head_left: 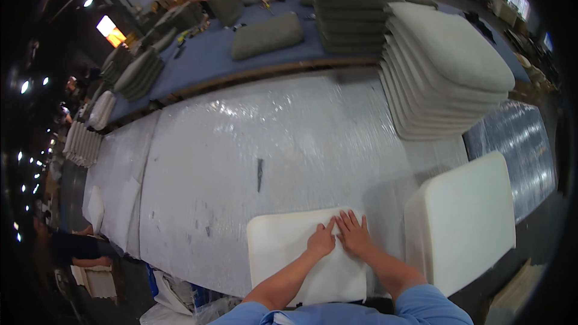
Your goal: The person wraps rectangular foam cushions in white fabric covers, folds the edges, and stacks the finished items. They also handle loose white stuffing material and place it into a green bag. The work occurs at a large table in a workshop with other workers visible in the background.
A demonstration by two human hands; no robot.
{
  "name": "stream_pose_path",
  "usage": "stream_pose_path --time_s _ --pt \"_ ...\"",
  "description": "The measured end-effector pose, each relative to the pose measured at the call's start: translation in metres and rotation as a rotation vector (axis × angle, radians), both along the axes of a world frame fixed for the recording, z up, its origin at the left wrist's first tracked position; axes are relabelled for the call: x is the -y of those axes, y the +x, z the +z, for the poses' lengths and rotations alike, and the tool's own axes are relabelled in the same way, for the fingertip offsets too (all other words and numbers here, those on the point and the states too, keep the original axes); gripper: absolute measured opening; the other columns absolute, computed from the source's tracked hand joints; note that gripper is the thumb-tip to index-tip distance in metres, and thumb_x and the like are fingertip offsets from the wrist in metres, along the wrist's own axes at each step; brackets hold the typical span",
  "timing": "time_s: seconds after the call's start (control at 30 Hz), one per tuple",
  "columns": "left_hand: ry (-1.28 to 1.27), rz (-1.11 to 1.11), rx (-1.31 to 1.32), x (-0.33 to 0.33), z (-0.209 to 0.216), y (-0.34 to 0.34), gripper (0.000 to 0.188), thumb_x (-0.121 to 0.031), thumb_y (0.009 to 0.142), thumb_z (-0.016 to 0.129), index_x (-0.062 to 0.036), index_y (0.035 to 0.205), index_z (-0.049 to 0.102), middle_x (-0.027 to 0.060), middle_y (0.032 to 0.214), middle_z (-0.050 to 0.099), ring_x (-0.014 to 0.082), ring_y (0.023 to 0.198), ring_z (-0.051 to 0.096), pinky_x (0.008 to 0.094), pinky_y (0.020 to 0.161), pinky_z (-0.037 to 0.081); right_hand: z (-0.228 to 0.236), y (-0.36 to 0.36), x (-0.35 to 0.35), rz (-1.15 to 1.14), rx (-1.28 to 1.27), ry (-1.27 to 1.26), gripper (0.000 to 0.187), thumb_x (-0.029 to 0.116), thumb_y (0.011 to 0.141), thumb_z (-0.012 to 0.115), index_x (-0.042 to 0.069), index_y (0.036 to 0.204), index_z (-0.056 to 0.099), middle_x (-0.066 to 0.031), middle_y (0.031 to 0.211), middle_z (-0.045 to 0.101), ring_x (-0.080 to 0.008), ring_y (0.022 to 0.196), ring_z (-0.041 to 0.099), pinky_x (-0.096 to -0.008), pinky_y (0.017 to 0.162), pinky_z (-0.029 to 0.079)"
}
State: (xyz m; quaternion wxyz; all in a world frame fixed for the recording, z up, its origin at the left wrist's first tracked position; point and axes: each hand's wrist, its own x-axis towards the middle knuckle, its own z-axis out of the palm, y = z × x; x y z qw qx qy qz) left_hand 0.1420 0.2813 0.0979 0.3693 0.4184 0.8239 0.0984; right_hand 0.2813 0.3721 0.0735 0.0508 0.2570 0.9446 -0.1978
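A white seat cushion with rounded corners lies flat on the plastic-covered table right in front of me. My left hand rests near the cushion's far edge, its index finger stretched out and the other fingers bent under. Beside it, almost touching that fingertip, my right hand lies flat with fingers spread near the far right corner. Neither hand appears to hold anything.
To my right stands a stack of white cushions; behind it rises a tall stack of light grey cushions. A dark slim tool lies mid-table. Beyond, a blue table carries dark grey cushions. Other people work at the far side and left.
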Motion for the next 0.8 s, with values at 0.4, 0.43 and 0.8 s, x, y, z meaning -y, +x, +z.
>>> stream_pose_path --time_s 0.4,0.43,0.8 --pt "0.197 0.101 0.141 0.048 0.031 0.012 0.053 -0.033 0.096 0.060 -0.0145 0.146 0.055 0.0238 0.114 0.070 0.0396 0.106 0.067 0.0478 0.094 0.053 0.024 -0.012 0.002 0.041 0.295 -0.081 0.071 0.043 0.105 0.047 0.020 0.165 0.016 -0.0067 0.174 0.004 -0.0304 0.160 0.003 -0.0656 0.123 0.013" --pt "0.192 0.120 0.169 0.059 0.035 0.015 0.053 -0.033 0.096 0.060 -0.0140 0.145 0.056 0.0233 0.114 0.071 0.0395 0.105 0.067 0.0473 0.094 0.053 0.028 -0.011 -0.001 0.051 0.311 -0.091 0.071 0.043 0.105 0.048 0.019 0.164 0.020 -0.0074 0.173 0.006 -0.0309 0.160 0.005 -0.0650 0.123 0.014" --pt "0.171 0.641 0.510 0.187 0.059 0.025 0.034 -0.027 0.100 0.063 -0.0105 0.129 0.071 -0.0022 0.075 0.055 0.0069 0.060 0.049 0.0261 0.047 0.044 0.095 0.089 0.053 -0.299 -0.502 -0.329 0.047 0.033 0.098 0.064 0.009 0.138 0.061 -0.0200 0.143 0.058 -0.0411 0.131 0.054 -0.0502 0.110 0.043"
